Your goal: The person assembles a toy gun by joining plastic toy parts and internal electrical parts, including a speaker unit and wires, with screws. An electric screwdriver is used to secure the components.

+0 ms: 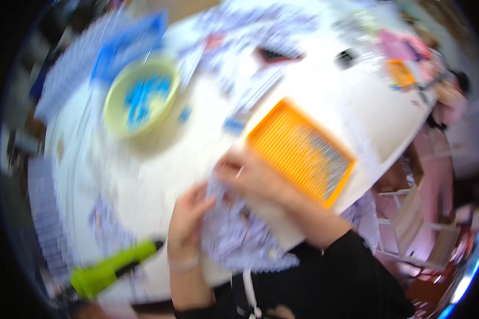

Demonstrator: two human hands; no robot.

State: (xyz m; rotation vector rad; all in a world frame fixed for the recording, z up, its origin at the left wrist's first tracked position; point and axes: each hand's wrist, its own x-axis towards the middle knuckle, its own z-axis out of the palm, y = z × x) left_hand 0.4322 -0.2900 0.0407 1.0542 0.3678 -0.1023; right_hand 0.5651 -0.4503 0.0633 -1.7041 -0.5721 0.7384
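Note:
Motion blur softens everything. My left hand (187,220) is at the left edge of a heap of pale lavender pieces (242,239), its fingers curled toward my right hand. Just above the heap, my right hand (247,173) has thumb and fingers drawn together in a pinch. Whatever small thing the fingers of either hand grip is too smeared to name. Beyond my right forearm lies an orange ridged tray (274,127), with many thin grey metal-looking pieces (327,159) gathered at its right side.
A pale yellow-green bowl (114,119) of small blue pieces (143,98) stands at far left, beside a blue tray (104,58). A lime-green tool with a black tip (109,268) lies near left. More lavender pieces (250,26) cover the back. A person in pink (434,165) is at right.

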